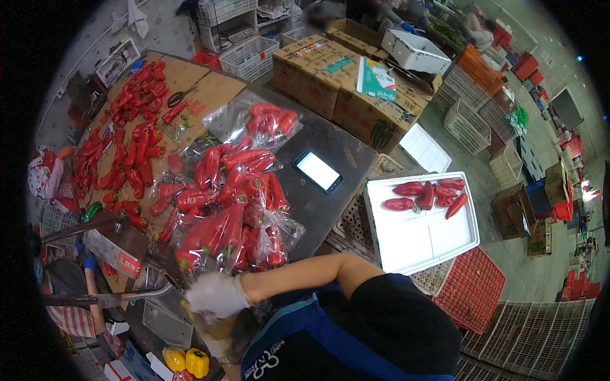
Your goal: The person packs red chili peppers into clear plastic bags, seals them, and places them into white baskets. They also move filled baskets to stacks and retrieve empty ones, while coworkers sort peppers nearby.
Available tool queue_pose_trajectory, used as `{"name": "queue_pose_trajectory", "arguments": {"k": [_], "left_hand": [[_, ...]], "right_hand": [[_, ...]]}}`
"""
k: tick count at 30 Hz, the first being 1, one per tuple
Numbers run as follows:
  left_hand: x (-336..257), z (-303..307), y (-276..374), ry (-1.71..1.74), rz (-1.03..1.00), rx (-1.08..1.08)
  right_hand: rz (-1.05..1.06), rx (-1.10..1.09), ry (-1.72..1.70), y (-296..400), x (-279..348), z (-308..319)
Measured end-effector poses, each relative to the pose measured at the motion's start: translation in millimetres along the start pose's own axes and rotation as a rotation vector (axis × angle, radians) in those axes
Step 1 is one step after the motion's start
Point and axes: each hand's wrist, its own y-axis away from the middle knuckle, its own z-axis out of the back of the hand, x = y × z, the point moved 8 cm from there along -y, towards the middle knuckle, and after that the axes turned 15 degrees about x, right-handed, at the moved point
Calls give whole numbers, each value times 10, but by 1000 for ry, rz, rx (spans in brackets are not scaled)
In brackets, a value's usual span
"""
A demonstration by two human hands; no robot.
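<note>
My right hand [217, 295], in a white glove, is at the table's near edge, just below a clear plastic bag of long red peppers [214, 238]; its fingers are blurred and what it grips cannot be told. Below it, my left hand [217, 335], in a yellowish glove, is partly hidden and blurred. More bagged red peppers [248, 162] are heaped on the dark table [310, 219]. Loose red peppers [138, 157] lie on flattened cardboard at the left, near scissors [176, 98]. A metal device with bars [119, 252] stands left of my hands.
A lit phone [318, 171] lies on the table. At the right, a white foam box [424, 257] holds several red peppers, above a red crate [469, 290]. Cardboard boxes [352, 85] stand beyond the table. A co-worker's gloved hand [89, 261] and yellow bell peppers [197, 363] are lower left.
</note>
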Motion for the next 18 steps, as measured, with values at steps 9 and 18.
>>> {"name": "queue_pose_trajectory", "arguments": {"k": [9,18], "left_hand": [[190,-498,-100,939,240,195],[49,-507,9,787,486,92]], "right_hand": [[-17,238,-215,630,-225,-252],[-279,2,-261,1134,-723,-39]]}}
